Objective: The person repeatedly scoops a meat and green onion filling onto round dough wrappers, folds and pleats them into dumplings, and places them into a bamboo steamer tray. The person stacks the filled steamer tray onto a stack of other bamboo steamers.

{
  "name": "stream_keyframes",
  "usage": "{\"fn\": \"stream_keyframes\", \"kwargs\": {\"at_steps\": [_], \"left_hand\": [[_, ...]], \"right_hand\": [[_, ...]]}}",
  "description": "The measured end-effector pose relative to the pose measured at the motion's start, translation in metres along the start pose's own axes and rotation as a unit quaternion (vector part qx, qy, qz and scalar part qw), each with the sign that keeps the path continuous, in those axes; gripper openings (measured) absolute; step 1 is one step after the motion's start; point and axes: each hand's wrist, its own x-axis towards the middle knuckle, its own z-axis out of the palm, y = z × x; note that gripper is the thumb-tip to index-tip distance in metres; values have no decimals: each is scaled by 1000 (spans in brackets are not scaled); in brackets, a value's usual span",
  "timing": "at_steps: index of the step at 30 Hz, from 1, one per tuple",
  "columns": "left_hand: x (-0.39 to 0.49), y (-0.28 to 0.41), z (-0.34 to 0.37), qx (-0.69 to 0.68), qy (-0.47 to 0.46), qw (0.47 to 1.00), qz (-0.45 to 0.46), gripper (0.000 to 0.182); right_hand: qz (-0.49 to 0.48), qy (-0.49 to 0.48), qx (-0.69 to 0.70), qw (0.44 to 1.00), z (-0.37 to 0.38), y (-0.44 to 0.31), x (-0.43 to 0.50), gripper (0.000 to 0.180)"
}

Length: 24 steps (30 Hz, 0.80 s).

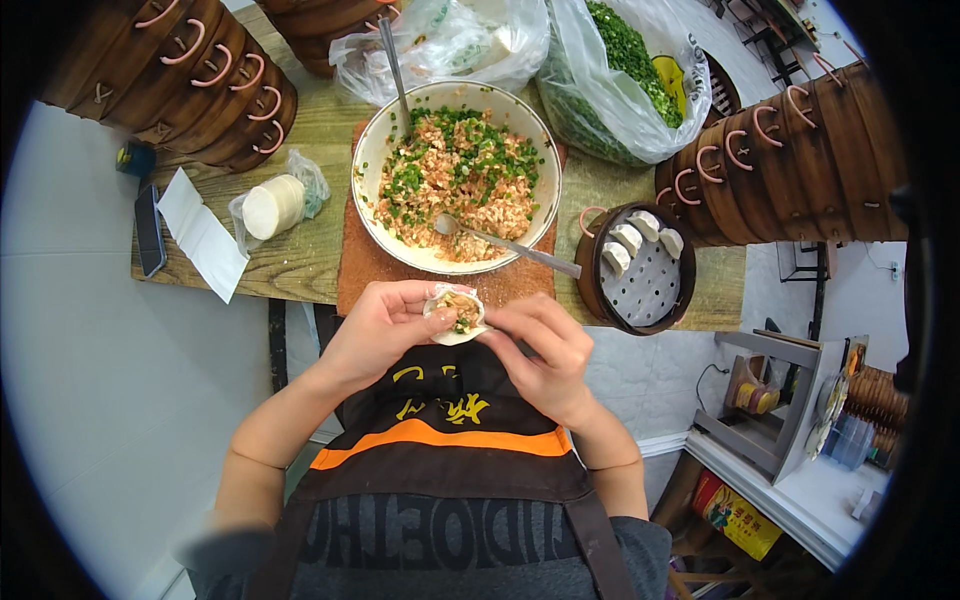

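Observation:
Cupped in my left hand (pixel 386 326) is a round dumpling wrapper (pixel 455 337) with meat and green onion filling in it, my thumb lying over the filling. The thumb and fingers of my right hand (pixel 544 345) pinch the wrapper's right edge. Just beyond my hands stands a large white bowl (pixel 362 217) of meat filling (pixel 499 187) topped with chopped green onion. A metal spoon (pixel 536 257) rests in it with its handle over the near right rim, and another utensil handle (pixel 394 64) leans at the back left. Several folded dumplings (pixel 628 238) sit in a round bamboo steamer (pixel 592 289) at the right.
Tall stacks of bamboo steamers (pixel 172 82) (pixel 787 165) flank the wooden table (pixel 307 262). A plastic bag of chopped green onion (pixel 600 112) stands behind the bowl. Left lie stacked wrappers (pixel 274 208), white paper (pixel 201 234) and a phone (pixel 150 231). A brown cloth (pixel 360 281) lies under the bowl.

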Motion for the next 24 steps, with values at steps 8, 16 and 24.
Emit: {"fn": "stream_keyframes", "kwargs": {"at_steps": [8,16,24], "left_hand": [[0,-4,8,170,11,981,89,32],[3,1,5,104,-31,994,28,30],[-3,12,6,71,5,997,-4,27]], "right_hand": [[-60,-41,-27,997,-1,1,0,26],[-76,-30,-13,997,-2,1,1,26],[-51,-2,-10,999,-3,-1,2,25]]}}
